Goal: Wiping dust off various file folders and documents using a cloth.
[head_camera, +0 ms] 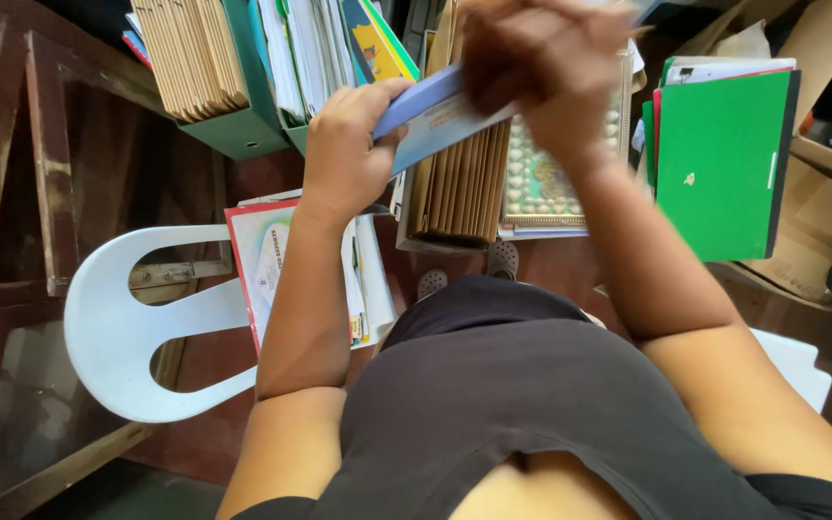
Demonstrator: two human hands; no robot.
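Note:
I look down at both arms raised in front of me. My left hand (344, 144) grips the left end of a thin blue and white booklet (440, 125). My right hand (541, 72) is blurred by motion and closes over the same booklet's upper right part. The booklet is held above a brown accordion file (459, 188) that stands on the floor. A white plastic chair (137, 332) at my left carries a red-edged stack of papers (267, 260).
Green file boxes (243, 130) with brown folders and books stand at the top. A green folder (719, 164) lies on cardboard at the right. A beaded frame (536, 183) sits beside the accordion file. A dark wooden frame (21, 173) stands at the left.

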